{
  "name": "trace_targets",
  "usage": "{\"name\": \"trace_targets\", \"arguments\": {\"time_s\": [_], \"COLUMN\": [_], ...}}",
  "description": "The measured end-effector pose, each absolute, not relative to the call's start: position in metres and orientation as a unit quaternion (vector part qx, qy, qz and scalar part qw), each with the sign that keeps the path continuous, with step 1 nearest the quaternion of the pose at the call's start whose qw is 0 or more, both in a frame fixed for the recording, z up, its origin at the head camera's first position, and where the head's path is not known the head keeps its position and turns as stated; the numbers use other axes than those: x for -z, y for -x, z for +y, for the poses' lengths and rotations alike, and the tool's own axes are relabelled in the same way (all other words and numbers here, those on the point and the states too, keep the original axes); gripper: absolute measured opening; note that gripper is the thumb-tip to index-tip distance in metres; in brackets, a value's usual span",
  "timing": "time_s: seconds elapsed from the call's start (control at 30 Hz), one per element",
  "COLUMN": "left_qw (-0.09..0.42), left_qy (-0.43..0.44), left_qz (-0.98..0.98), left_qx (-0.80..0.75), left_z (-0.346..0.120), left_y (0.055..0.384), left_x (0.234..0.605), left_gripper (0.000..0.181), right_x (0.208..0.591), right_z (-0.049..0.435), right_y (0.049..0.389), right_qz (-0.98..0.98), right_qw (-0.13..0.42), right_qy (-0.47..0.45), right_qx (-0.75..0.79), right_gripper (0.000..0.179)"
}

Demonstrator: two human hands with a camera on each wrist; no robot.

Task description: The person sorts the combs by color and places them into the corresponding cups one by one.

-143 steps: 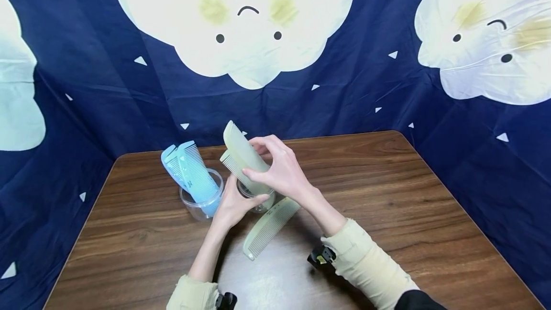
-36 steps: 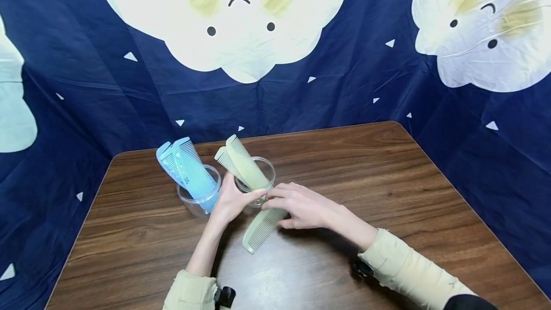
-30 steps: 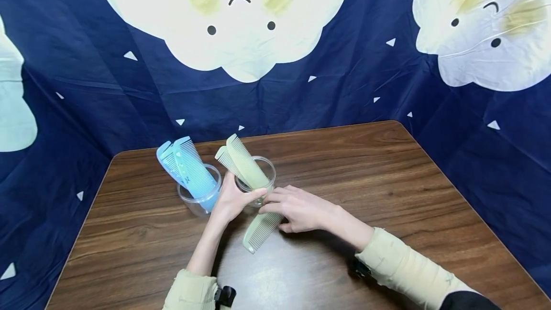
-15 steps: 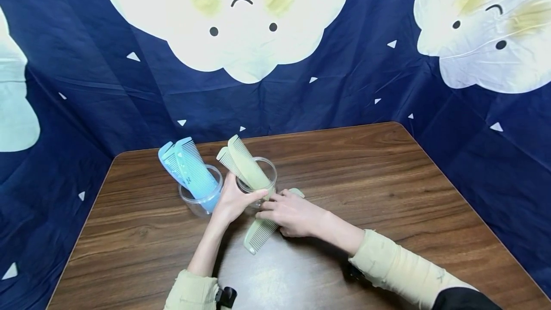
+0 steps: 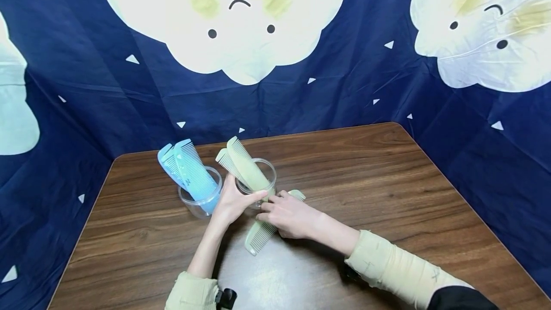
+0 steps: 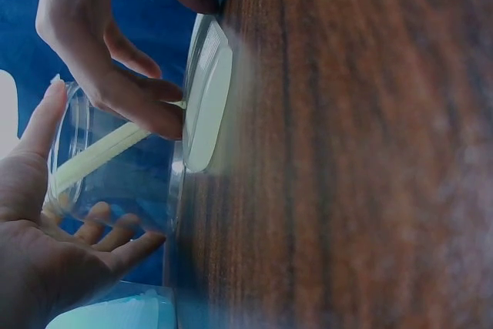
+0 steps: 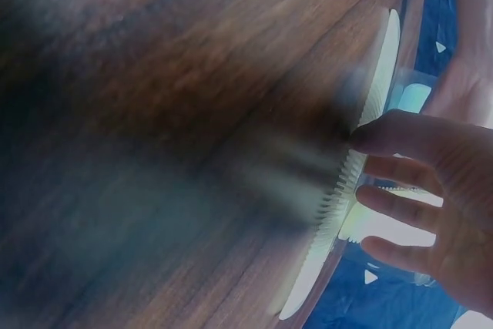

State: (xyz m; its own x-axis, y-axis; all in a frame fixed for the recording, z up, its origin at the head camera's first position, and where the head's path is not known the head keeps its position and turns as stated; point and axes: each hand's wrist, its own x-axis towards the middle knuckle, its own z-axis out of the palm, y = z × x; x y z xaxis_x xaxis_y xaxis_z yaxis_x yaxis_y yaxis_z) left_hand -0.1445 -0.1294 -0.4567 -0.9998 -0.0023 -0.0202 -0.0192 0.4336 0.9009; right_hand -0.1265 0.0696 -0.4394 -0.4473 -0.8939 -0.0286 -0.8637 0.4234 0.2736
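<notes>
A pale green comb (image 5: 260, 237) lies on the table in front of the clear plastic jar (image 5: 274, 176). My right hand (image 5: 292, 215) is over its middle, thumb on the toothed side and fingers along the other edge, pinching it; the right wrist view shows the comb (image 7: 335, 206) still flat on the wood. With thumb and fingers round the jar, my left hand (image 5: 234, 201) holds it upright. Two pale green combs (image 5: 247, 164) lean to the left inside it. The left wrist view shows my left fingers (image 6: 115, 229) against the jar's wall.
A second clear jar (image 5: 191, 208) with blue combs (image 5: 195, 171) in it stands just left of my left hand. The brown wooden table (image 5: 366, 176) ends at the back against a dark blue cloth (image 5: 292, 109) with white clouds.
My right hand let go of a comb at the jar, where it now leans, and came down to the comb on the table. It has since slid along that comb; my left hand stays on the jar.
</notes>
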Motion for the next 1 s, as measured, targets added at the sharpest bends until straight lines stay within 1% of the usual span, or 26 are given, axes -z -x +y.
{"name": "trace_targets", "arguments": {"time_s": [0.23, 0.53, 0.7, 0.9, 1.0], "left_qw": [0.004, 0.005, 0.002, 0.0, 0.0], "left_qy": [0.006, 0.01, -0.001, 0.0, -0.001], "left_qz": [0.847, 0.847, 0.846, 0.845, 0.844], "left_qx": [-0.532, -0.531, -0.534, -0.535, -0.536], "left_z": [-0.13, -0.129, -0.129, -0.13, -0.13], "left_y": [0.144, 0.143, 0.144, 0.145, 0.145], "left_x": [0.457, 0.457, 0.458, 0.457, 0.457], "left_gripper": [0.084, 0.086, 0.084, 0.084, 0.083], "right_x": [0.44, 0.441, 0.442, 0.44, 0.44], "right_z": [0.07, 0.072, 0.075, 0.08, 0.082], "right_y": [0.128, 0.131, 0.132, 0.131, 0.131], "right_qz": [-0.834, -0.829, -0.834, -0.838, -0.839], "right_qw": [0.066, 0.058, 0.051, 0.047, 0.045], "right_qy": [-0.53, -0.539, -0.536, -0.531, -0.531], "right_qx": [0.139, 0.134, 0.125, 0.119, 0.111], "right_gripper": [0.042, 0.039, 0.043, 0.053, 0.054]}}
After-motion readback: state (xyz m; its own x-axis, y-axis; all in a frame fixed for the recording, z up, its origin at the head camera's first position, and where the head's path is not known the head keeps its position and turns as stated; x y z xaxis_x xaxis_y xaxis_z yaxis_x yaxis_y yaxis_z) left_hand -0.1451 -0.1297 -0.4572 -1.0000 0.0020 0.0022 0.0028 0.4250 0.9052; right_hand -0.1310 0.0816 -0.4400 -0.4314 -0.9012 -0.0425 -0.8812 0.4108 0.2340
